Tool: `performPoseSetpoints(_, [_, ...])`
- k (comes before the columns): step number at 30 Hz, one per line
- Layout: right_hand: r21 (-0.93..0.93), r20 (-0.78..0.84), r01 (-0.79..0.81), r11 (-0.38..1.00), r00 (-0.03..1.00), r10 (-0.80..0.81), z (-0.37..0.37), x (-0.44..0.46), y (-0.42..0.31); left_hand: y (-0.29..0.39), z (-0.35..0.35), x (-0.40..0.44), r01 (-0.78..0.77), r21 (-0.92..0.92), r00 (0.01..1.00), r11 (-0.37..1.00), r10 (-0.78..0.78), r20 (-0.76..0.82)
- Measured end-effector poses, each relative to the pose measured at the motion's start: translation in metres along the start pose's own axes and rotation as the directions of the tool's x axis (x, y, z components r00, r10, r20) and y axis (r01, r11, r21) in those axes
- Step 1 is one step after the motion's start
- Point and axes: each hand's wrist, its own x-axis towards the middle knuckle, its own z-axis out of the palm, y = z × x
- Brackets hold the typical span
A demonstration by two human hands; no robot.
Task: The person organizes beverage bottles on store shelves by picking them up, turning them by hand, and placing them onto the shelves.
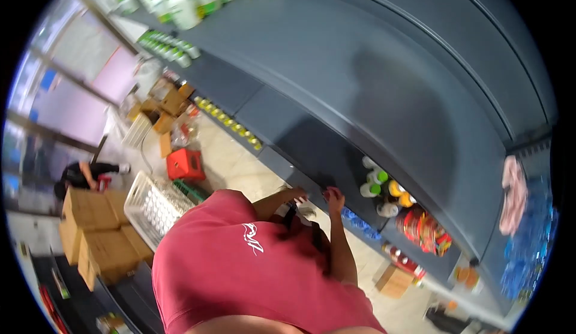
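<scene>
My left hand (pixel 295 195) is in front of the lower dark grey shelf (pixel 306 151), small and blurred, so its finger shape and any contents are unclear. To its right, my right hand (pixel 335 199) is raised at the shelf's front edge with the fingers curled together. Whatever may be between those fingers is too small to name. White bottles with green caps (pixel 373 183) stand on the shelf just beyond my right hand. Blue-wrapped bottles (pixel 360 223) lie lower down, close to my right forearm.
Green-capped jars (pixel 180 4) line the upper shelf. Colourful packets (pixel 423 232) sit at right, near large blue water bottles (pixel 528 250). Behind on the left are a white basket (pixel 141 199), a red crate (pixel 185 165) and stacked cardboard boxes (pixel 105 238). Another person (pixel 84 172) crouches at far left.
</scene>
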Motion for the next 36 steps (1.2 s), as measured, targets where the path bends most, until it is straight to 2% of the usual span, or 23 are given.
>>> performPoseSetpoints(1, [0.0, 0.069, 0.044, 0.999, 0.997, -0.044, -0.011, 0.004, 0.014, -0.01, -0.001, -0.022, 0.065, 0.051, 0.993, 0.997, -0.06, -0.098])
performPoseSetpoints(4, [-0.164, 0.124, 0.106, 0.981, 0.989, -0.086, -0.017, 0.003, 0.013, -0.035, -0.004, -0.068, 0.092, 0.12, 0.977, 0.989, -0.066, -0.203])
performPoseSetpoints(5, [-0.422, 0.189, 0.324, 0.846, 0.945, -0.267, -0.026, 0.005, 0.028, -0.041, -0.003, -0.077, 0.088, 0.157, 0.974, 0.984, -0.052, -0.22])
performPoseSetpoints(6, [-0.617, 0.298, 0.511, 0.598, 0.855, -0.424, -0.04, 0.01, 0.053, -0.045, -0.002, -0.083, 0.044, 0.278, 0.98, 0.96, 0.013, -0.2])
performPoseSetpoints(7, [-0.727, 0.438, 0.633, 0.267, 0.726, -0.53, -0.054, 0.009, 0.07, -0.053, -0.001, -0.083, -0.115, 0.523, 0.978, 0.845, 0.19, -0.091])
performPoseSetpoints(8, [-0.724, 0.335, 0.399, 0.564, 0.917, -0.219, -0.063, 0.001, 0.068, -0.063, -0.002, -0.078, -0.344, 0.813, 0.897, 0.469, 0.42, 0.137])
performPoseSetpoints(9, [-0.683, 0.255, 0.061, 0.728, 0.954, 0.159, -0.078, -0.013, 0.07, -0.073, -0.003, -0.077, -0.443, 0.89, 0.782, 0.108, 0.531, 0.325])
performPoseSetpoints(10, [-0.58, 0.367, 0.058, 0.813, 0.909, 0.197, -0.12, -0.007, 0.123, -0.079, 0.002, -0.082, -0.397, 0.879, 0.836, 0.265, 0.498, 0.228])
performPoseSetpoints(11, [-0.492, 0.212, -0.226, 0.841, 0.905, 0.368, -0.107, -0.055, 0.074, -0.073, 0.008, -0.101, -0.163, 0.769, 0.95, 0.618, 0.309, -0.047])
performPoseSetpoints(12, [-0.454, 0.069, -0.507, 0.733, 0.8, 0.596, -0.135, -0.059, 0.093, -0.066, 0.018, -0.127, 0.109, 0.513, 0.97, 0.852, 0.023, -0.243])
performPoseSetpoints(13, [-0.229, -0.194, -0.654, 0.721, 0.756, 0.625, -0.152, -0.085, 0.101, -0.059, 0.023, -0.154, 0.138, 0.53, 0.976, 0.837, -0.025, -0.216])
performPoseSetpoints(14, [-0.2, -0.275, -0.704, 0.681, 0.708, 0.651, -0.162, -0.106, 0.106, -0.06, 0.024, -0.176, 0.167, 0.545, 0.98, 0.822, -0.075, -0.186])
performPoseSetpoints(17, [-0.253, -0.318, -0.77, 0.586, 0.638, 0.701, -0.175, -0.143, 0.114, -0.109, 0.028, -0.192, 0.054, 0.387, 0.971, 0.921, 0.042, -0.235])
performPoseSetpoints(18, [-0.279, -0.318, -0.781, 0.559, 0.624, 0.714, -0.174, -0.15, 0.115, -0.086, 0.041, -0.226, 0.259, 0.433, 0.929, 0.864, -0.101, -0.355])
performPoseSetpoints(19, [-0.317, -0.311, -0.784, 0.534, 0.618, 0.722, -0.173, -0.155, 0.115, -0.106, 0.04, -0.224, 0.214, 0.399, 0.941, 0.892, -0.079, -0.328])
performPoseSetpoints(23, [-0.487, -0.244, -0.725, 0.487, 0.648, 0.721, -0.143, -0.151, 0.119, -0.185, 0.041, -0.251, 0.091, 0.146, 0.944, 0.985, -0.039, -0.327])
performPoseSetpoints(24, [-0.53, -0.216, -0.697, 0.483, 0.662, 0.718, -0.13, -0.146, 0.12, -0.205, 0.051, -0.271, -0.003, -0.079, 0.903, 0.997, -0.031, -0.429])
performPoseSetpoints(28, [-0.718, -0.051, -0.51, 0.473, 0.717, 0.695, -0.06, -0.121, 0.132, -0.293, 0.07, -0.332, 0.114, -0.159, 0.779, 0.981, -0.187, -0.599])
performPoseSetpoints(30, [-0.791, 0.067, -0.378, 0.48, 0.727, 0.683, -0.012, -0.108, 0.139, -0.32, 0.1, -0.389, 0.119, -0.217, 0.695, 0.969, -0.237, -0.679])
performPoseSetpoints(33, [-0.859, 0.245, -0.17, 0.483, 0.691, 0.68, 0.079, -0.106, 0.152, -0.358, 0.143, -0.443, 0.226, -0.365, 0.636, 0.903, -0.42, -0.647])
performPoseSetpoints(36, [-0.876, 0.399, 0.033, 0.482, 0.61, 0.684, 0.173, -0.143, 0.153, -0.425, 0.182, -0.452, 0.208, -0.445, 0.654, 0.871, -0.462, -0.599])
